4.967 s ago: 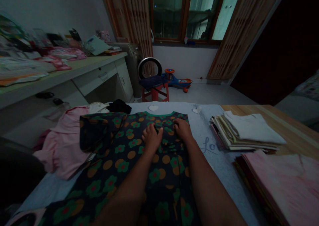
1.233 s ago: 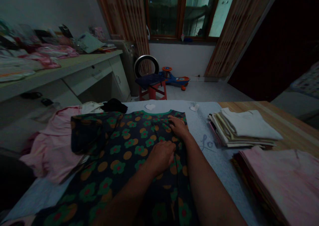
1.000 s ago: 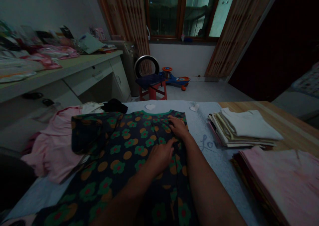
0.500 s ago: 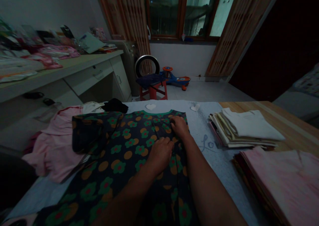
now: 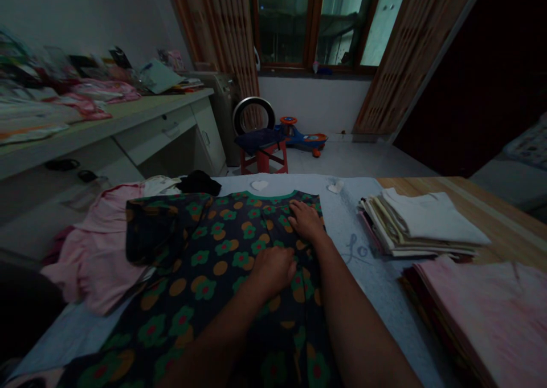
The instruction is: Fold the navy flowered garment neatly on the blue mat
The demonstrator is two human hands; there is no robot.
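Note:
A dark dress (image 5: 220,245) with green flowers and tan dots lies spread before me, its green neckline at the far end. One sleeve stretches out on the left; the right edge runs straight, with creases in the cloth beside it. My right hand (image 5: 305,220) rests on the dress near its upper right shoulder, fingers spread over the fabric. Lower and to the left, my left hand (image 5: 273,271) presses on the middle of the dress with its fingers curled in on the cloth. Its fingertips are mostly hidden.
Folded clothes topped with white (image 5: 436,217) sit at the right, and a pink-topped folded stack (image 5: 491,314) is nearer. Crumpled pink clothing (image 5: 98,245) and a black cloth (image 5: 199,183) lie left. Past the table is a red stool (image 5: 265,160); a cluttered desk (image 5: 171,106) stands left.
My left hand has slid slightly down and towards me, and its fingers have curled in. My right hand's fingers have spread a little more. The dress lies as before.

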